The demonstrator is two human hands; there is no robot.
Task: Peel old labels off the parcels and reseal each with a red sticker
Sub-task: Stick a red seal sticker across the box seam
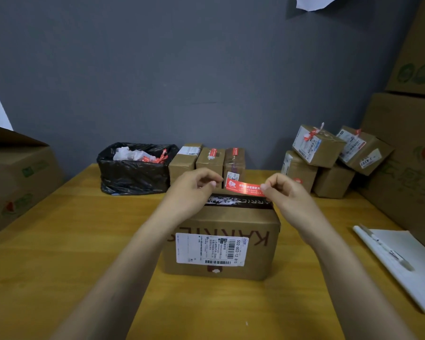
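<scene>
A brown cardboard parcel stands in the middle of the wooden table, with a white shipping label on its near face and dark printed tape along its top. A red sticker hangs flat just above the parcel's far top edge. My right hand pinches its right end. My left hand hovers at its left end with fingers curled; whether they touch the sticker is unclear.
A black bin bag with peeled labels sits at the back. Three small parcels stand beside it. More parcels are piled back right. Large cartons flank both sides. White sheets with a pen lie at right.
</scene>
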